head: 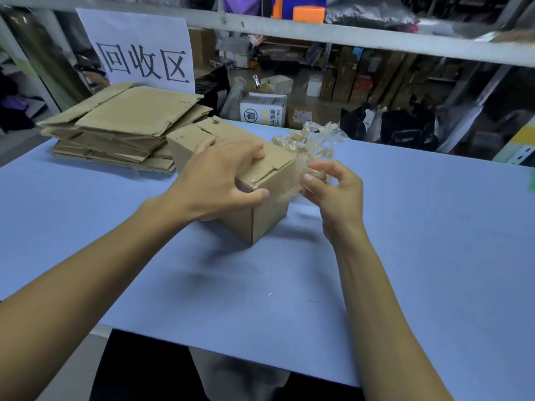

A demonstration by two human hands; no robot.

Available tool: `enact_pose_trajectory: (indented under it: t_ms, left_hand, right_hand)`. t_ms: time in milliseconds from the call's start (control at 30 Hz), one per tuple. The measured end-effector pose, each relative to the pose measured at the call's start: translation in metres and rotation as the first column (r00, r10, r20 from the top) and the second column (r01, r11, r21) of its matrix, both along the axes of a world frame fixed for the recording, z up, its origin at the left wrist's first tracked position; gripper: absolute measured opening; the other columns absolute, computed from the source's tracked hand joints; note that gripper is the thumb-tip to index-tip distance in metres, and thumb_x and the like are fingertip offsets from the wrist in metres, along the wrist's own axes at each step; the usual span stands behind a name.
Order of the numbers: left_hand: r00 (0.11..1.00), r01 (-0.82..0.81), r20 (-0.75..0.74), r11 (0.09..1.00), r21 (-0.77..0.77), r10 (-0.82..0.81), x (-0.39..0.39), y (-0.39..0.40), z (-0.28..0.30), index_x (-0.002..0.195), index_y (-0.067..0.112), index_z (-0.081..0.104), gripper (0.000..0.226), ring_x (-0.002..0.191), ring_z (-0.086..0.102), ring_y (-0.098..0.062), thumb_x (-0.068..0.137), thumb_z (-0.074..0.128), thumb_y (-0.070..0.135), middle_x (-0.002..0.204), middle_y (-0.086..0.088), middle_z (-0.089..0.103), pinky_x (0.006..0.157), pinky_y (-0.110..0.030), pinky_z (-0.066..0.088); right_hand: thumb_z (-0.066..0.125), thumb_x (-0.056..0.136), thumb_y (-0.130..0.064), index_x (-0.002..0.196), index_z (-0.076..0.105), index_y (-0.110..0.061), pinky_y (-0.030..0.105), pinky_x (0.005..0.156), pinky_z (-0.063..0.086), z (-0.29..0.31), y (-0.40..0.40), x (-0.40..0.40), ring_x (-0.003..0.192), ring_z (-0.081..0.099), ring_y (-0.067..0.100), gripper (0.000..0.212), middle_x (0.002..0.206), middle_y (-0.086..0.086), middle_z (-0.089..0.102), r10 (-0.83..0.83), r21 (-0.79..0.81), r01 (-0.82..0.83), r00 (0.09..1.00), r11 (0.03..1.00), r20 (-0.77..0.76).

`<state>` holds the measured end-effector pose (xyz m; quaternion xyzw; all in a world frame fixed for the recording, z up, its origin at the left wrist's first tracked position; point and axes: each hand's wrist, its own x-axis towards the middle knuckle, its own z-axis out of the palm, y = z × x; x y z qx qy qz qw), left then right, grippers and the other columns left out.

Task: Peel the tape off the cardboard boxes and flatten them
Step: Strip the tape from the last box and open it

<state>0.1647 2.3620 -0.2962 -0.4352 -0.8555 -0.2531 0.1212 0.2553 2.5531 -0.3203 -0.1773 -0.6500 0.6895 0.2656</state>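
Note:
A small brown cardboard box (pixel 260 209) stands closed on the blue table (pixel 405 256), a little left of the middle. My left hand (pixel 223 175) grips its top, fingers curled over the lid and thumb on the near side. Beside the box's right side, my right hand (pixel 333 186) pinches a strip of clear tape (pixel 289 183) that still clings to the box's right face. Behind it lies a crumpled wad of peeled clear tape (pixel 309 140).
A stack of flattened cardboard boxes (pixel 124 125) lies at the table's far left, under a white paper sign (pixel 139 50). A metal shelf bar (pixel 347 36) crosses overhead. Beyond the table's far edge is floor clutter, including a white printed box (pixel 263 110).

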Motion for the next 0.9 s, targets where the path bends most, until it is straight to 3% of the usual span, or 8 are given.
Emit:
enact_pose_trajectory:
  t_ms: [100,200,300,400,467,633,767,900]
  left_hand:
    - [0.989,0.092,0.110,0.995,0.033,-0.095,-0.003,-0.016,0.001,0.133,0.021,0.059,0.074,0.141,0.038,-0.005,0.070,0.058,0.060,0.147,0.011,0.050,0.121,-0.054,0.015]
    - [0.992,0.055,0.110,0.998,0.024,-0.057,-0.006,-0.025,-0.001,0.136,0.029,0.058,0.071,0.144,0.034,-0.009,0.073,0.055,0.062,0.151,0.008,0.046,0.120,-0.050,0.012]
    - [0.996,-0.039,0.083,0.993,0.113,0.029,0.003,-0.023,-0.013,0.128,0.028,0.063,0.072,0.141,0.038,-0.017,0.070,0.061,0.070,0.147,0.001,0.048,0.117,-0.051,0.027]
    - [0.994,-0.052,0.103,0.980,0.194,0.032,0.010,-0.014,-0.020,0.124,0.018,0.066,0.076,0.140,0.039,-0.023,0.067,0.065,0.067,0.143,-0.006,0.052,0.116,-0.028,0.025]
    - [0.994,-0.030,0.111,0.984,0.177,0.010,0.006,-0.016,-0.015,0.124,0.018,0.067,0.072,0.139,0.041,-0.021,0.069,0.065,0.064,0.143,-0.005,0.054,0.114,-0.021,0.024]
    - [0.985,0.089,0.134,0.986,0.142,-0.109,-0.013,-0.062,0.002,0.131,0.021,0.065,0.058,0.132,0.043,0.008,0.075,0.074,0.036,0.142,0.004,0.055,0.107,-0.007,0.030]
    - [0.976,0.073,0.192,0.984,0.161,-0.103,-0.013,-0.066,0.002,0.131,0.026,0.063,0.055,0.128,0.041,0.011,0.077,0.071,0.030,0.140,0.009,0.051,0.100,-0.004,0.030]
    - [0.974,0.067,0.200,0.980,0.188,-0.105,-0.005,-0.051,-0.006,0.132,0.027,0.062,0.055,0.131,0.041,0.005,0.078,0.069,0.031,0.141,0.011,0.050,0.103,-0.005,0.028]
  right_hand:
    - [0.065,0.088,0.004,0.097,0.075,-0.010,0.034,0.081,0.059,-0.006,0.001,0.001,0.077,0.068,0.007,0.020,0.084,-0.003,0.073,-0.039,0.166,0.036,0.999,0.986,0.011]
    - [0.059,0.097,-0.015,0.127,0.068,-0.017,0.026,0.104,0.045,-0.009,-0.012,0.007,0.118,0.059,0.001,0.031,0.128,-0.005,0.067,0.046,0.455,-0.094,0.992,0.885,0.115]
    - [0.051,0.092,-0.039,0.147,0.047,-0.020,0.012,0.111,0.031,-0.011,-0.028,0.016,0.139,0.036,-0.006,0.058,0.150,-0.014,0.045,0.293,0.233,-0.309,0.951,0.922,0.101]
    - [0.066,0.089,-0.039,0.147,0.041,-0.023,0.016,0.107,0.037,-0.015,-0.038,0.012,0.135,0.041,-0.007,0.065,0.146,-0.014,0.047,0.217,0.273,-0.215,0.976,0.938,0.024]
    - [0.072,0.088,-0.022,0.114,0.059,-0.019,0.030,0.101,0.048,-0.016,-0.036,0.006,0.123,0.058,0.004,0.030,0.126,-0.005,0.064,0.078,0.389,-0.066,0.997,0.919,-0.015]
    - [0.063,0.095,-0.007,0.084,0.070,-0.007,0.035,0.082,0.056,0.005,0.025,0.015,0.103,0.070,0.023,0.013,0.103,0.009,0.074,0.042,0.058,-0.036,0.995,0.998,-0.090]
    - [0.072,0.084,-0.034,0.082,0.073,-0.024,0.030,0.073,0.042,0.015,0.053,-0.001,0.076,0.054,0.013,0.011,0.074,-0.003,0.059,-0.237,0.517,0.166,0.969,0.840,0.075]
    - [0.070,0.082,-0.015,0.089,0.063,-0.011,0.029,0.070,0.038,0.005,0.041,-0.046,0.077,0.052,0.020,0.010,0.090,0.008,0.060,-0.381,0.722,0.294,0.924,0.627,-0.045]
